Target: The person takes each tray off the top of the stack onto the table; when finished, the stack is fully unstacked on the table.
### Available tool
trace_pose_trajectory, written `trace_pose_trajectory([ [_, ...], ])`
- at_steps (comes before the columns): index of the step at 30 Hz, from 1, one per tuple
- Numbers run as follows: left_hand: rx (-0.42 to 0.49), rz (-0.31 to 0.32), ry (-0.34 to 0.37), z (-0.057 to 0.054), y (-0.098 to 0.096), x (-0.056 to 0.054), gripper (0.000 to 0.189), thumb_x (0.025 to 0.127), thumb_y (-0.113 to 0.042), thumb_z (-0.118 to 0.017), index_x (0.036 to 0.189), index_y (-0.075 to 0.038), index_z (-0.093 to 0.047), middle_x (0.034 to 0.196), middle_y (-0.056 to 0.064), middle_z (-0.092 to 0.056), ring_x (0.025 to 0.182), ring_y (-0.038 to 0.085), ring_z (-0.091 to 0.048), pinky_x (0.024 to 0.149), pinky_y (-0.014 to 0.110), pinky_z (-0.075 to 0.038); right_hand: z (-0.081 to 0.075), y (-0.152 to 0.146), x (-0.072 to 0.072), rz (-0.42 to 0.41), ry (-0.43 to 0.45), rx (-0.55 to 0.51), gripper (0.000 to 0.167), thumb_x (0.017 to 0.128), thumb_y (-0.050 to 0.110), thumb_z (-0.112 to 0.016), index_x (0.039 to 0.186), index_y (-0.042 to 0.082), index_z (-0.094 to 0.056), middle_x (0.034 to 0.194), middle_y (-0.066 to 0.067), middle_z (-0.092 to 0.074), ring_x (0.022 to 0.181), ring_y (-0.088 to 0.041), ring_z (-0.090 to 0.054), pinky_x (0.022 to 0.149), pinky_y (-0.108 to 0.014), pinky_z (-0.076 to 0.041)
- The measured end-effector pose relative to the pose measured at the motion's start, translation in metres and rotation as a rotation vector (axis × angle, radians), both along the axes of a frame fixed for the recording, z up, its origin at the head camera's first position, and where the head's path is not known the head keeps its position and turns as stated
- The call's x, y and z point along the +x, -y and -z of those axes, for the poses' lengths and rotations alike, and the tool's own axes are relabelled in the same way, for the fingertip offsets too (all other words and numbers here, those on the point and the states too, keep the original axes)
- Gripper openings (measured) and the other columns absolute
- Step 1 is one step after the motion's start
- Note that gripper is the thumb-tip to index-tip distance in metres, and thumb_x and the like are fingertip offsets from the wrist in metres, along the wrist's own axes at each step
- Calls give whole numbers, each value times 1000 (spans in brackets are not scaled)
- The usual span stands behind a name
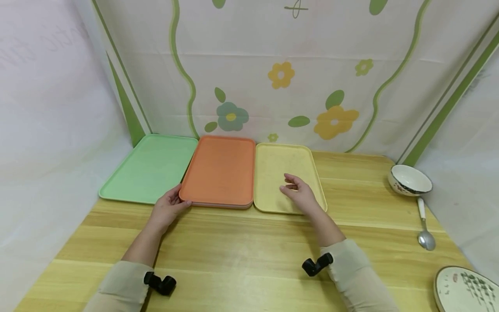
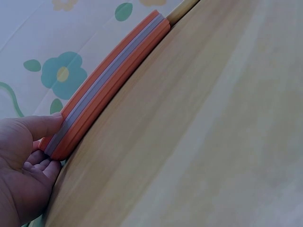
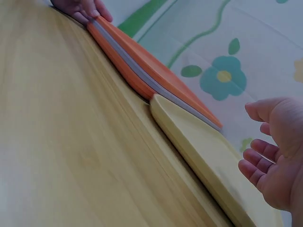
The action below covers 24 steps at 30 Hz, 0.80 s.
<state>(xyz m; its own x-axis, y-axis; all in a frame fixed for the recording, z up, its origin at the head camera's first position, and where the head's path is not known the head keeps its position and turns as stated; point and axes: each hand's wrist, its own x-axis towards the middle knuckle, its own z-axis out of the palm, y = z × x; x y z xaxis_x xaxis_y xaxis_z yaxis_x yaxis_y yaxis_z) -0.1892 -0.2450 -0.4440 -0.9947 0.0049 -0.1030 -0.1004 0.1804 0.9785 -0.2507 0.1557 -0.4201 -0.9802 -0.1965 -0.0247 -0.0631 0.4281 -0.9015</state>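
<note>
An orange tray lies on top of a stack near the wall cloth. Its edge in the left wrist view shows a thin lilac tray between orange layers. My left hand pinches the stack's near left corner, thumb on the upper rim and fingers at the side and below. Over the yellow tray, right of the stack, hovers my right hand with fingers loosely bent and nothing in them. A green tray lies left of the stack, by the left hand.
At the right edge of the wooden table stand a patterned bowl, a spoon with a white handle, and a plate cut off by the frame. A flowered cloth hangs behind the trays.
</note>
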Motion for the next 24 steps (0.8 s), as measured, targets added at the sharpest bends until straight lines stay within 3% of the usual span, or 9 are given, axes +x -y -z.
trace_pose_trajectory([
  [2, -3, -3, 2, 0, 0, 0, 77, 96, -5, -61, 156, 0, -14, 160, 23, -22, 148, 33, -25, 110, 15, -38, 2, 11, -1, -11, 1, -3, 58, 97, 24, -62, 148, 4, -40, 146, -20, -46, 125, -32, -51, 98, -37, -51],
  [4, 3, -4, 4, 0, 0, 0, 76, 96, -4, -60, 156, 0, -13, 160, 24, -22, 149, 34, -24, 117, 27, -34, 3, 22, -2, -22, 5, -11, 58, 97, 24, -62, 148, 4, -41, 145, -20, -47, 124, -32, -51, 96, -35, -52],
  [5, 9, -3, -6, 5, 3, -3, 79, 95, -10, -64, 156, -1, -14, 160, 24, -23, 148, 33, -25, 117, 26, -35, 4, 27, -2, -27, 12, -15, 58, 97, 23, -62, 148, 5, -42, 145, -20, -47, 123, -32, -52, 95, -34, -52],
  [7, 8, -6, -6, 5, 3, -3, 78, 95, -9, -63, 156, -1, -15, 160, 24, -23, 148, 33, -26, 118, 30, -34, 5, 37, -3, -34, 16, -19, 57, 96, 22, -63, 147, 5, -43, 144, -19, -49, 122, -31, -52, 95, -35, -52],
  [11, -1, -7, -3, 5, 2, -2, 79, 95, -10, -64, 156, -1, -15, 160, 23, -24, 148, 33, -27, 112, 20, -37, 8, 53, -4, -45, 27, -22, 55, 95, 20, -64, 146, 6, -46, 141, -18, -52, 119, -30, -54, 93, -35, -53],
  [12, -5, -9, 13, -1, 0, 0, 76, 96, -5, -60, 156, 0, -14, 160, 23, -23, 148, 32, -26, 115, 25, -35, 8, 57, -4, -47, 26, -20, 55, 95, 20, -65, 145, 6, -46, 140, -18, -52, 118, -30, -54, 93, -36, -52],
  [16, 5, -9, 15, -2, -1, 1, 76, 96, -5, -60, 156, 0, -13, 160, 24, -22, 148, 33, -25, 119, 34, -31, 12, 68, -6, -58, 31, 2, 54, 95, 19, -65, 144, 7, -48, 139, -16, -53, 118, -30, -55, 93, -37, -53],
  [21, -5, -14, 15, 0, -1, 1, 75, 96, -5, -61, 156, -1, -15, 160, 23, -24, 148, 32, -27, 113, 21, -37, 15, 76, -7, -58, 46, 39, 53, 94, 20, -66, 143, 8, -50, 138, -16, -54, 118, -30, -55, 93, -39, -53],
  [24, -15, -16, 14, 1, 0, 0, 75, 96, -5, -60, 156, -1, -15, 160, 23, -24, 148, 32, -27, 113, 23, -37, 17, 80, -9, -61, 37, 62, 52, 94, 19, -66, 142, 6, -51, 136, -17, -55, 116, -30, -55, 91, -39, -53],
])
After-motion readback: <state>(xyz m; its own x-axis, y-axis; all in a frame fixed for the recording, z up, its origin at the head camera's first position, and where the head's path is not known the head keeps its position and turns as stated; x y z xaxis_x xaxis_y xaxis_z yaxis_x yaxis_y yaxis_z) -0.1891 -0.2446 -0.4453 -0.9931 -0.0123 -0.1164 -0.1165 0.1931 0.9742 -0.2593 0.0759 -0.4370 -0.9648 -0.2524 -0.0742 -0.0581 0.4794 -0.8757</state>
